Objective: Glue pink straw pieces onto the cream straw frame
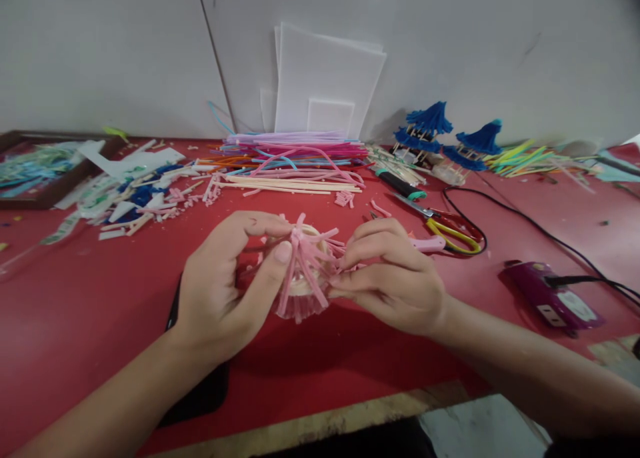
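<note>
Between my hands is a small pink craft model (306, 265) with soft strips fanning down from its top and a pale ring-shaped frame beneath. A second fringe of pink strips hangs at its lower edge. My left hand (235, 271) pinches the top, where the strips meet, between thumb and forefinger. On the model's right side, the closed fingers of my right hand (393, 271) grip the end of a pink strip (330, 271); the fingertips partly hide it. A pink-handled tool (427, 244) lies just behind my right hand.
Bundled coloured strips (300, 151) lie along the wall. Scraps (140, 191) and a brown tray (47, 190) are at left. Blue tiered models (425, 128), yellow-handled scissors (455, 237) and a purple power adapter (553, 297) with a cable are at right. A black phone-like slab (200, 398) lies under my left wrist.
</note>
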Demonstrator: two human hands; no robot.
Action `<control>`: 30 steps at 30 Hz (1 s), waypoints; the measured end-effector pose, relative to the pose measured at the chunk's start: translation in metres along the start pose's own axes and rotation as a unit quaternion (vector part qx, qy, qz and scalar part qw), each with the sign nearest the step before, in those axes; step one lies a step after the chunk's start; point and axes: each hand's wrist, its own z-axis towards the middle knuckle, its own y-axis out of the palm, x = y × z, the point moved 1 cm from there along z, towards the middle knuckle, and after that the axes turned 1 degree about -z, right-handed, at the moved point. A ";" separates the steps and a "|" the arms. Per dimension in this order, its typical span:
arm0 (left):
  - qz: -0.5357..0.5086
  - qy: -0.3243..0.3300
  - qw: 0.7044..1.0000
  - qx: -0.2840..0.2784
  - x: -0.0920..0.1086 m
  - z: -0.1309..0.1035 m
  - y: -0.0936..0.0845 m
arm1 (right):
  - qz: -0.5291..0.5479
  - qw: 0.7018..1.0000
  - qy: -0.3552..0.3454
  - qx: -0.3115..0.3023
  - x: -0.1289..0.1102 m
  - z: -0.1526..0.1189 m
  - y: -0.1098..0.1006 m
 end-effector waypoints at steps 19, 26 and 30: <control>0.008 -0.121 0.992 -0.031 0.019 0.003 0.004 | -0.003 1.000 0.007 -0.008 -0.001 -0.001 0.001; 0.087 -0.095 0.991 -0.023 0.020 0.006 0.004 | -0.014 1.000 0.011 -0.006 -0.001 0.000 0.001; 0.093 -0.091 0.991 -0.020 0.020 0.006 0.004 | -0.013 1.000 0.007 -0.006 -0.001 -0.001 0.001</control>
